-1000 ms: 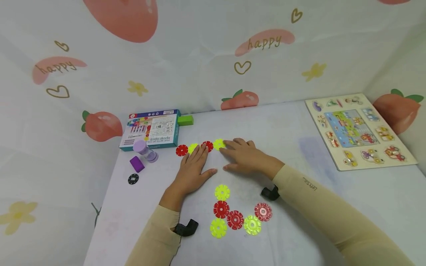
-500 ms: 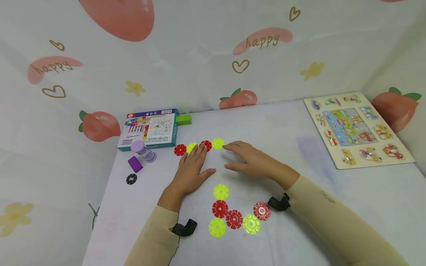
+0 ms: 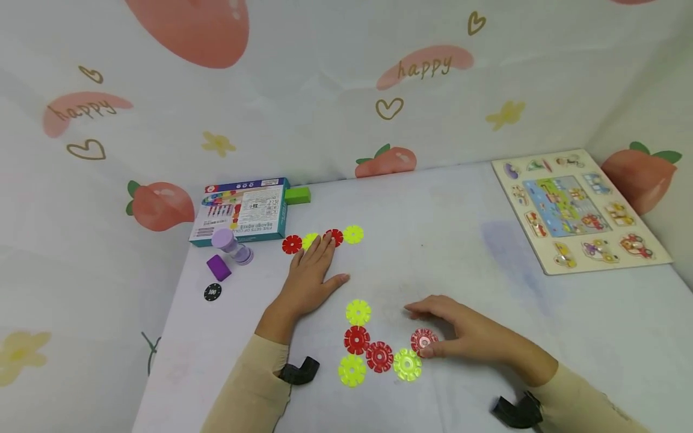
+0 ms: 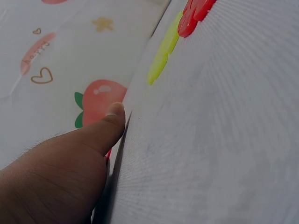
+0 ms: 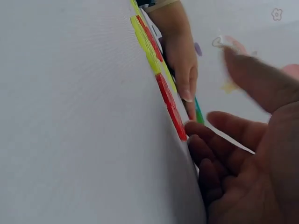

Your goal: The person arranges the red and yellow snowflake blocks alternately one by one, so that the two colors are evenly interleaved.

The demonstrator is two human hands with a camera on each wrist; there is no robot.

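My left hand lies flat, its fingertips over the middle of a row of flower-shaped plastic discs. From left to right the row shows a red disc, a partly covered yellow disc, a second red disc and a yellow disc. My right hand holds nothing; its fingers are loosely bent, with the thumb overlapping a red disc at the right end of a nearer, curved group. Beside that one lie a yellow disc and a red disc.
More discs continue the curve, a yellow one at its top. A flat toy box, green block, lilac hourglass, purple block and black chip stand at the left. A wooden puzzle board lies back right.
My right hand has left the yellow disc at the far row's right end and come down and right to the nearer group. My left hand has stayed on the row.
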